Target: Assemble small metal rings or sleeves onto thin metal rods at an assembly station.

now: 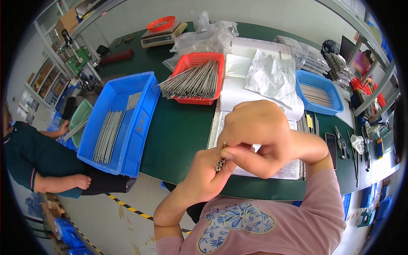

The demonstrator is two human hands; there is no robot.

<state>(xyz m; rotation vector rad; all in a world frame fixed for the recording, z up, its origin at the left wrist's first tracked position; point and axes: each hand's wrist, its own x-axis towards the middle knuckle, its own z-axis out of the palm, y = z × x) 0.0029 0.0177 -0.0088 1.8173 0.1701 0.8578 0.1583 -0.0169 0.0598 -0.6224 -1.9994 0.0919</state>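
Close in front of my chest, my two hands meet over the table's near edge. My left hand [205, 174] is closed around several thin metal rods [219, 164], whose round ends point toward me. Above it, my right hand [259, 131] is bent over with thumb and forefinger pinched at the tip of one rod. The rest of the rods' length is hidden by my hands. Beneath them lie printed sheets [280, 170] on the green table [170, 140].
A red basket [196, 101] heaped with metal rods stands ahead. Left of it is a blue bin [142, 123] holding more rods; a light-blue basket [335, 108] stands right. Plastic bags [199, 44] and a scale [159, 40] sit behind. A seated person [51, 159] is at far left.
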